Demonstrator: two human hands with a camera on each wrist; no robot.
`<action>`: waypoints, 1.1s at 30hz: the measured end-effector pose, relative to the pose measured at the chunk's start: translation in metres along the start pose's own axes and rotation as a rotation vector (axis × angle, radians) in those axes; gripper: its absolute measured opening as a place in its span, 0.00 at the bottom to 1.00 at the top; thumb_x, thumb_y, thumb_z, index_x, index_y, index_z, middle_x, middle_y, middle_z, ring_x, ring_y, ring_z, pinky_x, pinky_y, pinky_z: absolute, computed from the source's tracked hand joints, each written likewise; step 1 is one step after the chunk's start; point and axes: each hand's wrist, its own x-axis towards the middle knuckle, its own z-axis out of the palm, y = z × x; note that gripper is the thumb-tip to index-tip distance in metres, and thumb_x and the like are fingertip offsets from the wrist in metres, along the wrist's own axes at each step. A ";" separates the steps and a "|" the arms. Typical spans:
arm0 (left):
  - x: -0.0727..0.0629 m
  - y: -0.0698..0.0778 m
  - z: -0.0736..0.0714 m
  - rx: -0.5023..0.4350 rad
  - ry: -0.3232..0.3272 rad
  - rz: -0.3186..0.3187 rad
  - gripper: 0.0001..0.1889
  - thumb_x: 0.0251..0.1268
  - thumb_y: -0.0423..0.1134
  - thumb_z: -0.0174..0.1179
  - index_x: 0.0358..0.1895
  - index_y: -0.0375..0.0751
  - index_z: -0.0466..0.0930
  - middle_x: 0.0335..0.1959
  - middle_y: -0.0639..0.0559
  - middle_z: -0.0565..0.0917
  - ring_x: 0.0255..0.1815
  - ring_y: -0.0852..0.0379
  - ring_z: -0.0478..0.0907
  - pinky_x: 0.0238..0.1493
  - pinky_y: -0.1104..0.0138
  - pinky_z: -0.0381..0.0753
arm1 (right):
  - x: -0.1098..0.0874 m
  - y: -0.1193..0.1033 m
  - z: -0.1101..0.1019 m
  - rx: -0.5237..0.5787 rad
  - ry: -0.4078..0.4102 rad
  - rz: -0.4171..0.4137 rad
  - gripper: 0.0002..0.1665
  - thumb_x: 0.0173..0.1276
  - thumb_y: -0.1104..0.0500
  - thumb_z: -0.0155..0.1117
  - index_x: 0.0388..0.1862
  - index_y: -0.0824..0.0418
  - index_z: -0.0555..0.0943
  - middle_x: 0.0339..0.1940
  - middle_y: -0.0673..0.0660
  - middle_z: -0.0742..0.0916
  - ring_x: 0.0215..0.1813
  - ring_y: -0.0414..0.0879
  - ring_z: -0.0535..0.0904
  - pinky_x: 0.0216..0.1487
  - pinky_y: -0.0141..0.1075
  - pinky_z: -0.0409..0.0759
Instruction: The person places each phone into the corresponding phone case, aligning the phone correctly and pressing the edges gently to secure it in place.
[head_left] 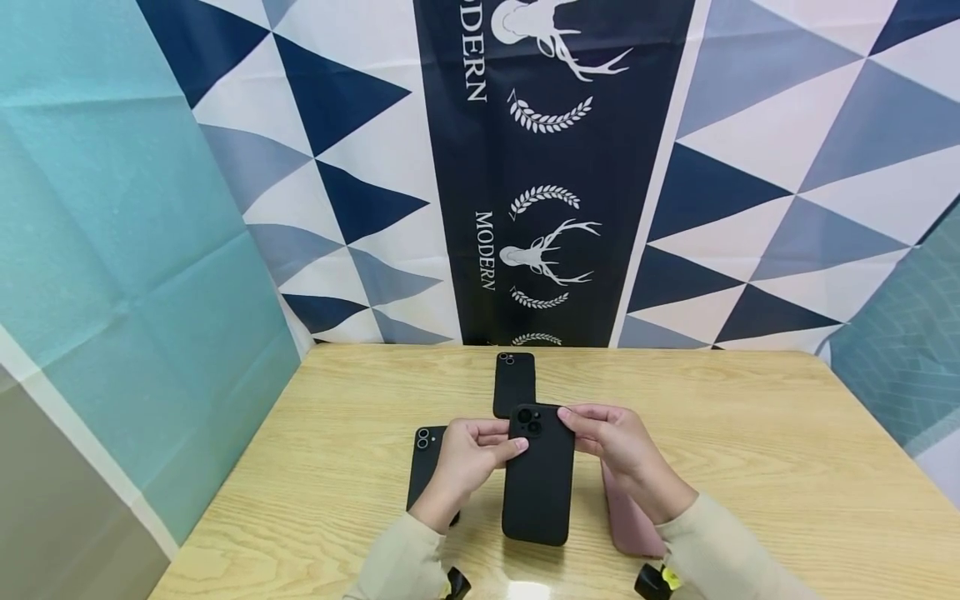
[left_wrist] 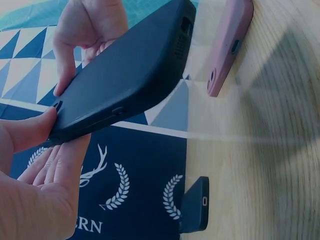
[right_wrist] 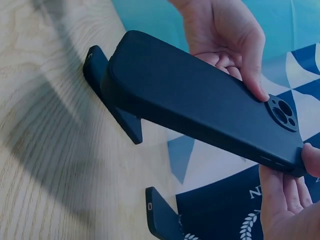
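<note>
Both hands hold a black phone in a matte case (head_left: 537, 492), raised off the table with its camera end up and its back toward me. My left hand (head_left: 467, 462) pinches the upper left edge, thumb on the back beside the camera. At the upper right corner my right hand (head_left: 622, 446) pinches it, thumb on the back and fingers behind. The right wrist view shows the camera cutout (right_wrist: 282, 112) close to the left thumb. The phone's screen side is hidden in the head view.
A smaller black phone (head_left: 514, 379) lies behind the held one on the wooden table (head_left: 337, 492). Another dark phone (head_left: 423, 467) lies partly under the left hand. A pink phone (head_left: 630, 521) lies partly under the right hand and wrist. Patterned cloth (head_left: 555, 167) hangs behind the table.
</note>
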 end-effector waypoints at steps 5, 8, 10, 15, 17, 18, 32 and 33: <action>0.003 0.001 -0.002 0.036 -0.038 -0.005 0.17 0.59 0.38 0.67 0.47 0.30 0.83 0.42 0.37 0.88 0.41 0.54 0.87 0.42 0.64 0.87 | -0.002 0.000 0.000 0.005 0.007 0.012 0.13 0.67 0.60 0.64 0.47 0.65 0.84 0.30 0.42 0.88 0.32 0.33 0.85 0.40 0.26 0.84; 0.005 0.002 -0.003 0.073 -0.041 0.000 0.20 0.61 0.44 0.66 0.49 0.30 0.82 0.44 0.37 0.87 0.43 0.52 0.86 0.44 0.62 0.87 | -0.002 -0.001 0.000 0.007 0.011 0.005 0.17 0.67 0.60 0.64 0.51 0.68 0.82 0.31 0.42 0.87 0.34 0.33 0.85 0.41 0.26 0.84; 0.005 0.003 -0.002 0.089 -0.020 0.014 0.22 0.61 0.47 0.65 0.50 0.32 0.82 0.44 0.38 0.87 0.44 0.52 0.86 0.44 0.63 0.87 | -0.002 0.000 0.000 0.003 0.010 0.004 0.19 0.67 0.60 0.63 0.53 0.70 0.80 0.32 0.42 0.87 0.34 0.33 0.85 0.42 0.26 0.84; 0.005 0.007 0.001 0.062 0.056 0.094 0.18 0.60 0.44 0.67 0.48 0.34 0.83 0.41 0.39 0.88 0.42 0.52 0.87 0.43 0.67 0.87 | -0.003 0.000 0.000 -0.036 -0.017 0.016 0.24 0.67 0.59 0.64 0.57 0.73 0.76 0.35 0.44 0.88 0.36 0.34 0.85 0.44 0.26 0.84; 0.004 0.007 0.002 0.044 0.075 0.121 0.17 0.60 0.42 0.67 0.47 0.33 0.84 0.39 0.38 0.88 0.41 0.51 0.87 0.41 0.68 0.87 | -0.004 0.001 0.000 -0.056 -0.036 0.010 0.28 0.68 0.57 0.63 0.60 0.74 0.74 0.37 0.45 0.88 0.38 0.33 0.85 0.46 0.27 0.84; 0.004 0.008 0.003 0.042 0.081 0.129 0.16 0.60 0.41 0.67 0.47 0.33 0.84 0.39 0.38 0.88 0.41 0.51 0.87 0.41 0.68 0.87 | -0.004 0.001 0.000 -0.063 -0.042 0.007 0.29 0.68 0.57 0.63 0.61 0.75 0.73 0.38 0.46 0.88 0.38 0.33 0.85 0.46 0.27 0.84; 0.002 0.004 0.001 -0.099 0.077 0.018 0.15 0.60 0.37 0.66 0.45 0.28 0.84 0.37 0.37 0.88 0.29 0.61 0.86 0.37 0.65 0.88 | -0.002 0.005 -0.003 -0.108 -0.226 -0.048 0.27 0.71 0.57 0.60 0.59 0.76 0.73 0.36 0.42 0.88 0.38 0.33 0.84 0.46 0.27 0.83; 0.002 0.003 0.000 -0.117 0.075 0.003 0.15 0.60 0.37 0.66 0.45 0.28 0.84 0.37 0.38 0.89 0.28 0.62 0.86 0.36 0.65 0.88 | -0.002 0.006 -0.003 -0.110 -0.239 -0.048 0.27 0.71 0.57 0.59 0.59 0.77 0.73 0.36 0.42 0.88 0.38 0.33 0.84 0.46 0.27 0.83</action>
